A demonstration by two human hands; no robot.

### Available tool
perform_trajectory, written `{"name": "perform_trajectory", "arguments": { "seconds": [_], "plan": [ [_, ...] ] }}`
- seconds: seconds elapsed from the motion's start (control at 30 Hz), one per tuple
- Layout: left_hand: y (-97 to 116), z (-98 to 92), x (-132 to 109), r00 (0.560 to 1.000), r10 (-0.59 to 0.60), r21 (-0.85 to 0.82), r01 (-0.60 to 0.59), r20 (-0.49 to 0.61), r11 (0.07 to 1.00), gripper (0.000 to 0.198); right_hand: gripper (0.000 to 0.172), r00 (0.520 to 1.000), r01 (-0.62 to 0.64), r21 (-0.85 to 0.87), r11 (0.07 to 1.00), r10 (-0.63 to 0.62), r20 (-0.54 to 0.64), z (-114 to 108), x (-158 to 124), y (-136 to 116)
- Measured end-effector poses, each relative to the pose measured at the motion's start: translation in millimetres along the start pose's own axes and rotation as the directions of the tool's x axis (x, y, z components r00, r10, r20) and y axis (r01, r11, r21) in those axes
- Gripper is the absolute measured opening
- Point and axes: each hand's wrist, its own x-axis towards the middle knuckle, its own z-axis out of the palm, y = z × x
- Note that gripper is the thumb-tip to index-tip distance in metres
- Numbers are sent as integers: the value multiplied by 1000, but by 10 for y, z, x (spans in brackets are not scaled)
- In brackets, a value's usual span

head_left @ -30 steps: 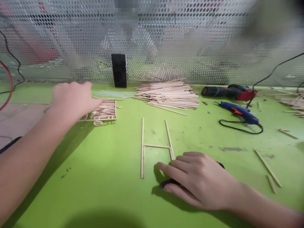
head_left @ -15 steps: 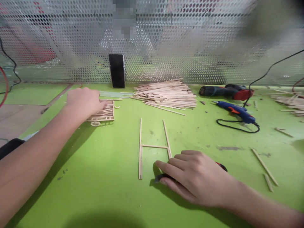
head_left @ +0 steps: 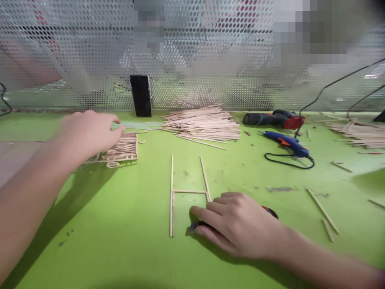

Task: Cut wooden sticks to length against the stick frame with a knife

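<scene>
My left hand [head_left: 90,130] is at the left with thumb and fingers apart, at the edge of a small cart-like model [head_left: 122,146] built from thin wooden sticks. Part of that model is hidden behind the hand. Near the middle my right hand [head_left: 236,224] is closed around a utility knife [head_left: 196,227]; its grey tip shows past the thumb and a red and black end behind the knuckles. Beside it lies an H-shaped frame of wooden sticks [head_left: 189,192], whose lower right end is covered by the fingers.
A heap of wooden sticks [head_left: 204,125] lies at the back, with a phone [head_left: 141,96] propped against the perforated metal screen [head_left: 186,86]. To the right are a blue glue gun [head_left: 287,143], a red and black power tool [head_left: 273,119] and more sticks [head_left: 357,134].
My left hand has drawn back leftward from the stick model, its fingers spreading and more of the model showing. The right hand keeps its grip on the knife. The view has shifted slightly.
</scene>
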Motion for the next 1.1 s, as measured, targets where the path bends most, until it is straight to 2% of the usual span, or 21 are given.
{"name": "perform_trajectory", "arguments": {
  "seconds": [0.03, 0.07, 0.1, 0.2, 0.3, 0.43, 0.6, 0.73, 0.9, 0.97, 1.1],
  "plan": [
    [87, -33, -17, 997, -65, 58, 62, 49, 996, 60, 46, 1000, -2, 5, 1000, 2, 14, 0, 7, 12],
    [195, -63, -29, 998, -40, 62, 37, 38, 997, 56, 48, 1000, -2, 11, 1000, 2, 28, -2, 12, 23],
    [318, -84, -32, 997, 41, 21, -42, 65, 999, 54, 50, 999, -1, 19, 1000, 0, 39, -4, 16, 33],
    [708, -56, 49, 984, 163, -30, -161, 73, 986, 53, 58, 998, -2, 37, 999, 0, 58, -9, 14, 43],
    [1026, 107, 266, 966, 246, -23, -245, 82, 969, 45, 61, 998, 8, 31, 999, -10, 54, -2, 2, 25],
    [1260, 382, 570, 943, 317, -8, -318, 103, 948, 37, 53, 998, 31, 3, 1000, -31, 51, 29, -3, 3],
    [1316, 575, 709, 918, 378, -12, -379, 118, 925, 28, 47, 997, 43, -23, 999, -41, 70, 56, 3, 11],
    [1275, 630, 721, 897, 424, -12, -426, 126, 905, 34, 46, 997, 53, -25, 998, -52, 58, 59, 4, -1],
    [1233, 683, 704, 870, 480, 24, -486, 113, 874, 30, 42, 997, 48, -37, 998, -46, 58, 63, -1, -21],
    [1206, 662, 672, 861, 502, 52, -507, 80, 860, 23, 42, 997, 49, -45, 998, -46, 59, 60, -2, -24],
    [1067, 455, 569, 852, 523, 124, -519, -5, 846, 38, 41, 997, 48, -48, 998, -45, 63, 58, 3, -25]
  ]
}}
